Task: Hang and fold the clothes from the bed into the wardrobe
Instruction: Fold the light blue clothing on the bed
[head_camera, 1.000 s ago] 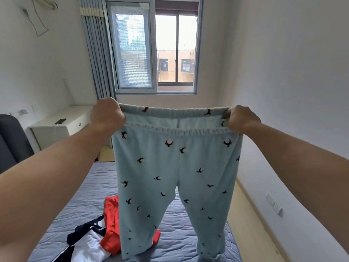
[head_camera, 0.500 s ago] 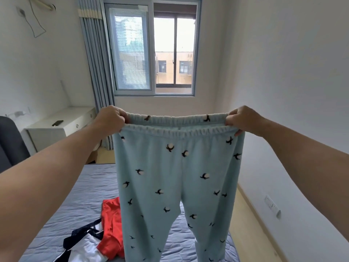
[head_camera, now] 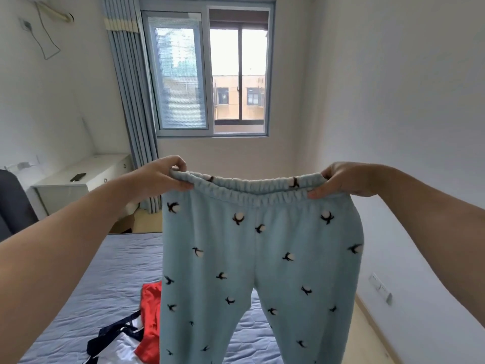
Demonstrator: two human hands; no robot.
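Observation:
Light blue fleece pants with small black-and-white motifs hang in the air over the bed. My left hand pinches the left end of the elastic waistband. My right hand pinches its right end, so the waistband is stretched flat between them. Both legs hang down and run out of the bottom of the view. On the grey-blue bed cover behind the pants lie a red garment and a white and navy garment. No wardrobe is in view.
A white desk with a dark phone stands at the left wall, beside a dark chair. Blue-grey curtains hang left of the window. A strip of wooden floor runs between bed and right wall.
Both hands have come lower in the view with the waistband and hold it flatter, pinched from above. The view has tilted up a little.

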